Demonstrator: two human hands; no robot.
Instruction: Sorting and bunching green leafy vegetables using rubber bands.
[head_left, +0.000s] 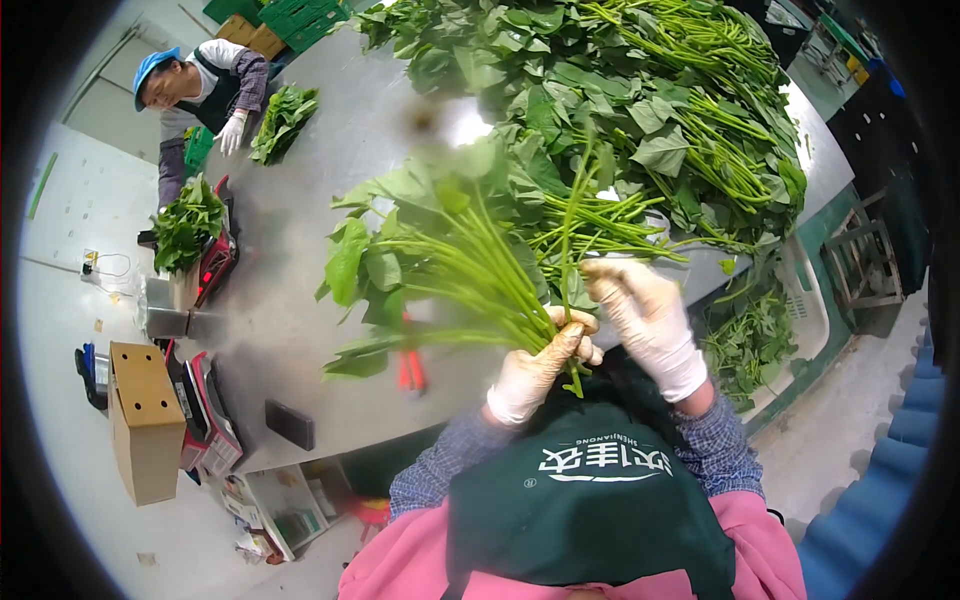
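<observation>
Wearing a white glove, my left hand (540, 364) grips a bunch of long-stemmed leafy greens (480, 277) by the stem ends, with the leaves fanned towards the upper left. My right hand (645, 322), also gloved, is raised just right of the bunch, its fingers bent near an upright stem; whether it touches that stem is unclear. A large heap of the same greens (600, 97) covers the far right of the steel table (300, 247). Under the bunch, partly hidden, lies a red-handled tool (410, 367).
A co-worker (202, 82) stands at the far left by a small bunch (285, 124) and a red scale (217, 259) holding greens. A dark phone-like object (289, 424) and a cardboard box (146, 420) are at lower left. A white crate (814, 300) with leaves stands below the table's right edge.
</observation>
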